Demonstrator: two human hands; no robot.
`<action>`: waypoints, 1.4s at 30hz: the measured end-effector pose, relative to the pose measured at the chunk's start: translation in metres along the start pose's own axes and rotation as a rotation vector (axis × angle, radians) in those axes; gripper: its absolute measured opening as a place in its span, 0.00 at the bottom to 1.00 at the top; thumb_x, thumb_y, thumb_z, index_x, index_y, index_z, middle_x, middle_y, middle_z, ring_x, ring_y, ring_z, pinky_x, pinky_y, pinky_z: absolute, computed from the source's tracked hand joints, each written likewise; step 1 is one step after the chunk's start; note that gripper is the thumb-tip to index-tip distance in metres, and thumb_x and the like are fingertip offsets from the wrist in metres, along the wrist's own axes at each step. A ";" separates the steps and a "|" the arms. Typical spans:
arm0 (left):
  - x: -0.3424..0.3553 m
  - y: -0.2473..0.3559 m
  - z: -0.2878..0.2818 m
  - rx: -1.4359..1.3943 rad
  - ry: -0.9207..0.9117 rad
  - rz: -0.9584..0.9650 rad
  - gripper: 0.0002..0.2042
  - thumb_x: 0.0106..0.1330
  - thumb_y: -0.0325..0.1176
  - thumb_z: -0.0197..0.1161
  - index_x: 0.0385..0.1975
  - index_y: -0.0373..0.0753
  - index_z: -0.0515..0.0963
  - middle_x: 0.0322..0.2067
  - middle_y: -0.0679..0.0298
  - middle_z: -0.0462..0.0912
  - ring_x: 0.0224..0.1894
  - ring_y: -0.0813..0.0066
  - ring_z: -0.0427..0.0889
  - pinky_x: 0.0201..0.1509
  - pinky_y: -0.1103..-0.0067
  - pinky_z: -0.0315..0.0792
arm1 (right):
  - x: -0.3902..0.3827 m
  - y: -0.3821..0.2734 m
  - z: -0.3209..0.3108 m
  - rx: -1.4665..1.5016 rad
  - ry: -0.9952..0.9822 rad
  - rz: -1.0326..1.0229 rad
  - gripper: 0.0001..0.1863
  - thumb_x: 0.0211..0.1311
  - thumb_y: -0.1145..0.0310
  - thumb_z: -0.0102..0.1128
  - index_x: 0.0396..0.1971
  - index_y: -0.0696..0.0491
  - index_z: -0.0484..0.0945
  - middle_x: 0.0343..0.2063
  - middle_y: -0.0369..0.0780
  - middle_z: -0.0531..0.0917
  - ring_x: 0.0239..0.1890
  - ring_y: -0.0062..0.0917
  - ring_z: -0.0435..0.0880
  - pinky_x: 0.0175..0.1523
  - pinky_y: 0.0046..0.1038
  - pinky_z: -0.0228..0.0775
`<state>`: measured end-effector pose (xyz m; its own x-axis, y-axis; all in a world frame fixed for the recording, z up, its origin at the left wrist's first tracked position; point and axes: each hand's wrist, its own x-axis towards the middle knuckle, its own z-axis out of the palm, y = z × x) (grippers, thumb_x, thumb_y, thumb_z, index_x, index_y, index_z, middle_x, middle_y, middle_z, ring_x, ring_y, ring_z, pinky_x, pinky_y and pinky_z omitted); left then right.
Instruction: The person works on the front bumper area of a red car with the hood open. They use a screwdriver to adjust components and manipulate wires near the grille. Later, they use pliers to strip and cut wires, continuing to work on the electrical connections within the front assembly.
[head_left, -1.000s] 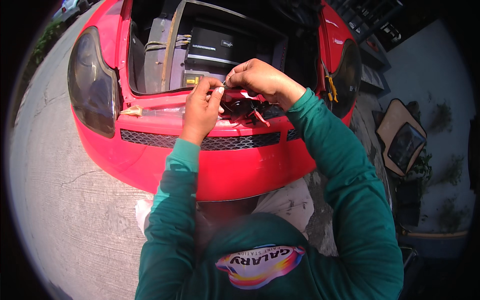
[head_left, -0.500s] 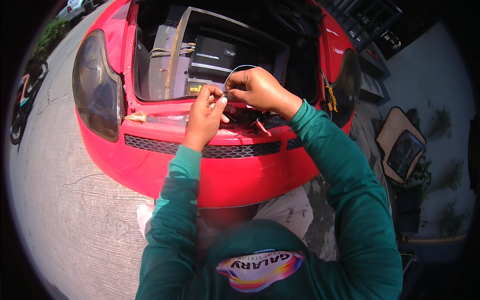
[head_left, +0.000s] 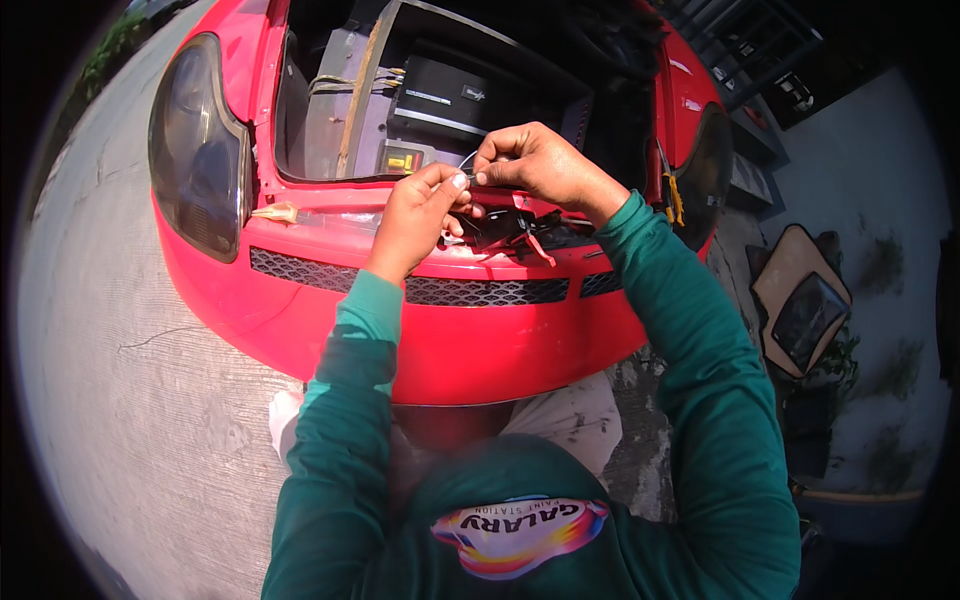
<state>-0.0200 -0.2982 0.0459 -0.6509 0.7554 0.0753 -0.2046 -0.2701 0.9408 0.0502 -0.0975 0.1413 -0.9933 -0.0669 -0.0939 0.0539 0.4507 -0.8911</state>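
I stand at the open end of a red car (head_left: 330,330). My left hand (head_left: 420,215) and my right hand (head_left: 535,165) meet above the car's upper edge, fingertips pinching a thin pale wire (head_left: 467,168) between them. Just below the hands lies a black bundle of wiring with a red strip (head_left: 515,232) on the car's edge. Behind the hands a black box-shaped unit (head_left: 445,95) sits inside the open compartment.
A dark lamp (head_left: 195,150) is at the car's left corner, another at the right (head_left: 705,175). A yellow-handled tool (head_left: 673,200) hangs by the right lamp. A tan and black panel (head_left: 800,310) lies on the ground at right. Concrete pavement (head_left: 120,400) spreads left.
Both hands stayed together over the car's edge, shifting slightly while working the thin wire. The view tilted a little toward the compartment.
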 end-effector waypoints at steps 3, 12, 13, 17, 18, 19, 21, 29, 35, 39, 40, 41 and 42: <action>-0.001 0.001 -0.004 -0.053 -0.042 -0.038 0.11 0.81 0.37 0.60 0.47 0.36 0.80 0.37 0.64 0.83 0.39 0.77 0.88 0.31 0.84 0.80 | 0.001 -0.005 -0.001 -0.177 -0.040 -0.119 0.04 0.64 0.74 0.70 0.37 0.56 0.87 0.30 0.36 0.89 0.34 0.20 0.87 0.44 0.26 0.79; -0.006 0.014 -0.002 -0.286 -0.039 -0.104 0.11 0.80 0.34 0.54 0.48 0.33 0.78 0.37 0.58 0.87 0.39 0.71 0.90 0.31 0.82 0.80 | -0.002 -0.038 0.007 -0.903 0.064 -0.634 0.06 0.53 0.72 0.74 0.31 0.51 0.86 0.28 0.39 0.85 0.34 0.39 0.87 0.39 0.37 0.80; -0.005 0.012 -0.003 -0.228 -0.053 -0.095 0.09 0.79 0.33 0.55 0.48 0.34 0.78 0.36 0.60 0.87 0.37 0.73 0.89 0.31 0.82 0.79 | -0.002 -0.039 0.008 -0.934 0.074 -0.662 0.06 0.53 0.72 0.74 0.31 0.50 0.86 0.27 0.38 0.85 0.34 0.38 0.87 0.39 0.37 0.80; 0.000 0.000 -0.009 -0.115 -0.046 -0.051 0.05 0.76 0.28 0.59 0.46 0.35 0.78 0.34 0.65 0.85 0.30 0.82 0.83 0.31 0.84 0.78 | -0.001 -0.041 0.011 -0.980 0.106 -0.723 0.07 0.52 0.71 0.75 0.31 0.50 0.87 0.26 0.38 0.85 0.33 0.37 0.86 0.38 0.36 0.81; 0.000 0.000 -0.008 -0.119 -0.031 -0.041 0.05 0.75 0.27 0.60 0.46 0.36 0.78 0.33 0.66 0.84 0.28 0.83 0.81 0.31 0.84 0.78 | -0.002 -0.042 0.011 -0.991 0.111 -0.688 0.05 0.53 0.70 0.74 0.31 0.49 0.87 0.27 0.38 0.86 0.34 0.37 0.87 0.39 0.36 0.81; 0.000 0.000 -0.007 -0.119 -0.021 -0.030 0.05 0.75 0.27 0.61 0.45 0.36 0.78 0.33 0.66 0.84 0.28 0.84 0.80 0.31 0.84 0.78 | -0.003 -0.044 0.012 -1.003 0.117 -0.653 0.05 0.55 0.68 0.72 0.31 0.48 0.88 0.28 0.38 0.87 0.36 0.38 0.88 0.40 0.37 0.82; 0.000 0.001 -0.005 -0.118 -0.001 -0.009 0.04 0.74 0.26 0.62 0.45 0.36 0.78 0.33 0.67 0.83 0.26 0.84 0.78 0.30 0.85 0.77 | -0.004 -0.043 0.013 -1.007 0.139 -0.586 0.05 0.56 0.67 0.71 0.32 0.48 0.88 0.30 0.39 0.88 0.37 0.39 0.89 0.40 0.38 0.82; 0.002 -0.005 -0.005 -0.029 0.078 0.060 0.04 0.75 0.28 0.64 0.43 0.38 0.76 0.27 0.69 0.82 0.19 0.88 0.73 0.22 0.86 0.68 | -0.004 -0.023 0.027 -0.785 0.268 -0.325 0.08 0.58 0.64 0.68 0.34 0.50 0.88 0.28 0.45 0.88 0.35 0.44 0.89 0.41 0.41 0.81; -0.002 -0.005 0.005 0.077 0.159 0.156 0.03 0.76 0.26 0.63 0.43 0.37 0.76 0.28 0.70 0.81 0.19 0.90 0.70 0.21 0.87 0.66 | 0.001 -0.018 0.031 -0.648 0.230 -0.156 0.11 0.62 0.67 0.66 0.39 0.58 0.87 0.29 0.48 0.88 0.34 0.39 0.90 0.43 0.35 0.79; -0.008 -0.003 0.012 0.167 0.189 0.230 0.04 0.76 0.25 0.62 0.46 0.36 0.77 0.29 0.71 0.81 0.20 0.92 0.70 0.22 0.88 0.65 | 0.008 -0.024 0.022 -0.380 0.070 0.129 0.08 0.62 0.70 0.65 0.37 0.58 0.87 0.27 0.41 0.88 0.32 0.25 0.86 0.44 0.30 0.77; -0.009 -0.003 0.012 0.191 0.182 0.242 0.04 0.76 0.25 0.62 0.47 0.36 0.77 0.29 0.72 0.81 0.20 0.92 0.70 0.22 0.88 0.65 | 0.009 -0.024 0.019 -0.286 0.058 0.191 0.08 0.63 0.71 0.65 0.37 0.58 0.87 0.27 0.39 0.87 0.33 0.22 0.84 0.44 0.28 0.77; -0.009 -0.004 0.013 0.214 0.175 0.254 0.05 0.77 0.25 0.61 0.48 0.36 0.77 0.28 0.72 0.80 0.21 0.92 0.70 0.22 0.88 0.65 | 0.010 -0.025 0.016 -0.191 0.045 0.252 0.07 0.63 0.71 0.66 0.36 0.58 0.87 0.27 0.37 0.87 0.33 0.19 0.83 0.44 0.26 0.76; -0.010 -0.005 0.013 0.238 0.170 0.266 0.05 0.77 0.25 0.61 0.48 0.37 0.77 0.28 0.73 0.80 0.21 0.92 0.70 0.22 0.87 0.65 | 0.011 -0.022 0.014 -0.118 0.040 0.291 0.06 0.62 0.72 0.66 0.35 0.58 0.87 0.27 0.36 0.87 0.33 0.19 0.83 0.44 0.25 0.76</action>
<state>-0.0031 -0.2964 0.0444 -0.7741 0.5628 0.2899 0.1497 -0.2823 0.9476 0.0392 -0.1204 0.1540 -0.9414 0.1138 -0.3175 0.3262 0.5464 -0.7714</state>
